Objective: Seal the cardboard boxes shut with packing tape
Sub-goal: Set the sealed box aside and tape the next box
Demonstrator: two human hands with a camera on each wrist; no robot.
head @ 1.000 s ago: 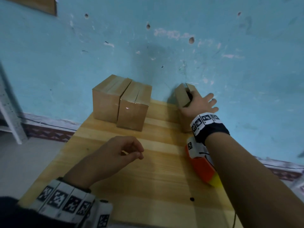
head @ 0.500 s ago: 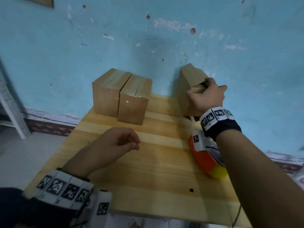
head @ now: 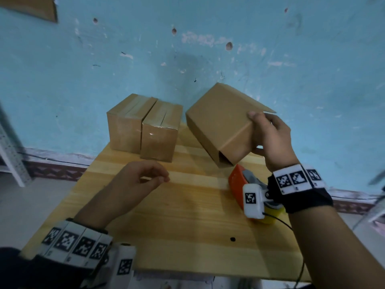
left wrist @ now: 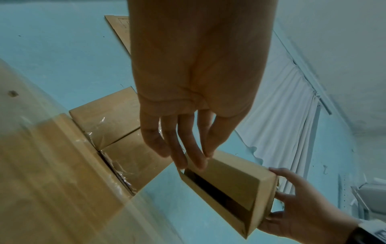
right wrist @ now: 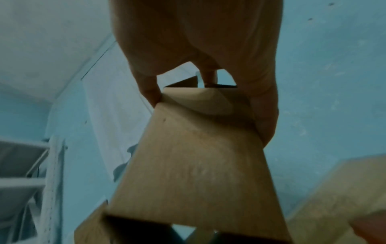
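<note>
**Open box held tilted over tabletop**

No brand or readable text anywhere; only black-and-white square marker tags on both wristbands (head: 295, 179) and on the small white wrist units.

R hand (head: 270, 136) grips an open box (head: 218, 122) at one end, off the tabletop (head: 187, 215), tilted. Thumb lies on the upper face, the other fingers (left wrist: 279, 196) wrap the far side; in the R wrist view the box (right wrist: 196, 156) is pinched between thumb and fingers across its width. One loose flap sticks out past the thumb toward the wall. The box end away from the fingers points down at the tabletop, open and dark inside.

L hand (head: 133, 184) holds nothing. Fingers (left wrist: 183, 148) loosely curled, close together, thumb tip near the index tip. In the L wrist view the open box end sits just beyond the fingertips; contact can't be told.

Two taped boxes (head: 143, 128) stand side by side, touching, well ahead of the L fingers, by the blue wall (head: 208, 28); glossy tape shows on their tops and fronts.

Orange tape gun (head: 237, 184) lies on the tabletop below the R wrist, partly hidden by it.
</note>
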